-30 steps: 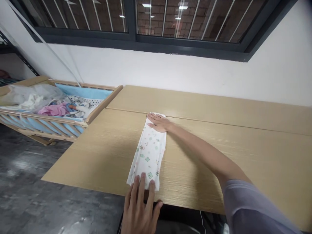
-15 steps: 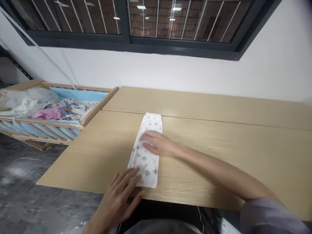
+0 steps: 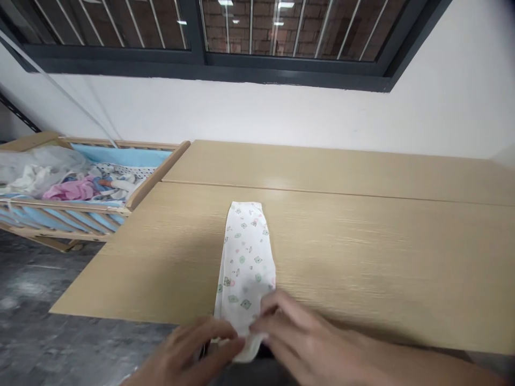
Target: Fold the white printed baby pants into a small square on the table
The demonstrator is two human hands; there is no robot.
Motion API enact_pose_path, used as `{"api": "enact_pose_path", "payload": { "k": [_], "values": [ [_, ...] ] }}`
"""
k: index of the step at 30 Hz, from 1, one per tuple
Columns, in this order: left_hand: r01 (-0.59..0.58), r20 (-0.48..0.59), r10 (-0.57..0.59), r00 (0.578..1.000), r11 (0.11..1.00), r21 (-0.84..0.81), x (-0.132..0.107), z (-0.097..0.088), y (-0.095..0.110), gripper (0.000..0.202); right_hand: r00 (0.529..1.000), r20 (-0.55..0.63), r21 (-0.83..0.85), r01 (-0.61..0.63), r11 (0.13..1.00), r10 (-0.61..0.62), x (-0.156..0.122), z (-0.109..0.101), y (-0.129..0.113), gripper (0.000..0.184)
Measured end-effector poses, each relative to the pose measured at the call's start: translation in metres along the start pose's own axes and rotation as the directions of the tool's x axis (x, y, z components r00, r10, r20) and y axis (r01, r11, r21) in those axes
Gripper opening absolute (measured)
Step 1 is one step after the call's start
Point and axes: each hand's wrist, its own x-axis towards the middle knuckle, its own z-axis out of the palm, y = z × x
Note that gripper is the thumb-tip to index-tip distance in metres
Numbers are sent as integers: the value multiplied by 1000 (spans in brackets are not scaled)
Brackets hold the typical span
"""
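- Cloth (image 3: 245, 262): on table (image 3: 362, 257), 6 o'clock, lengthwise toward 12; near end past table's edge.
- Cloth print: small green and pink motifs; any lettering too small to tell.
- Left hand (image 3: 191, 348), 7 o'clock: pinching cloth's near end.
- Right hand (image 3: 306, 340), 5 o'clock, blurred: fingertips gripping cloth's near right edge.
- Crib (image 3: 159, 174): 9 o'clock, fabrics inside.

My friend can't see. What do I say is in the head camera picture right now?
A person's left hand and blurred right hand are at the near end of a white patterned cloth lying on a pale wooden table. A wooden crib holding heaped fabrics stands to the left, and a dark-framed window is above.
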Motion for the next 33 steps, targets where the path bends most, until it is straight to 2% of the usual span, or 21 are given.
{"api": "enact_pose_path", "payload": {
  "k": [3,5,6,9,11,12,14,16,18,19,21,22,24,25,28,30,33],
  "values": [
    [175,-123,-184,975,981,-82,30,-15,-22,33,989,-78,159,-115,981,129,33,-37,11,34],
    [316,-166,-331,929,942,-109,68,-23,-45,20,963,-173,190,-173,966,206,61,-53,34,31],
    [408,-146,-421,895,906,-108,91,-25,-58,21,945,-217,195,-205,959,246,76,-57,50,29],
    [491,-84,-492,866,870,-36,156,-21,-100,27,901,-315,172,-256,951,300,120,-57,108,18],
    [535,-38,-533,845,844,49,184,-10,-120,24,885,-324,144,-303,942,334,144,-50,147,15],
    [551,-34,-551,834,830,85,191,-3,-125,25,881,-306,121,-341,932,361,153,-47,163,14],
    [577,-57,-575,816,804,140,190,12,-120,35,868,-282,88,-401,912,409,162,-43,183,15],
    [573,-78,-570,818,794,202,172,27,-98,45,869,-308,35,-396,918,387,162,-42,185,22],
    [531,-69,-535,842,799,282,146,42,-68,44,915,-323,-95,-285,954,242,156,-41,173,35],
    [507,-56,-518,853,799,324,133,49,-53,43,949,-283,-176,-194,965,139,152,-39,163,40],
    [478,-54,-499,865,787,390,111,66,-31,47,993,-96,-279,38,960,-68,144,-30,143,47],
    [474,-60,-496,866,779,411,102,74,-24,49,989,20,-273,149,950,-149,142,-23,135,50],
    [469,-69,-492,868,765,441,92,89,-18,52,941,210,-205,306,930,-264,139,-7,126,53],
    [466,-71,-490,869,761,451,90,95,-19,52,916,275,-169,345,923,-292,139,1,126,54],
    [454,-88,-471,878,759,466,86,103,-24,52,891,370,-152,337,929,-263,144,16,145,56],
    [444,-99,-454,885,766,465,85,103,-28,51,915,355,-208,278,938,-192,152,15,166,57],
    [438,-87,-454,887,768,467,84,100,-31,49,957,278,-294,169,941,-85,168,-1,196,58]
  ]
}}
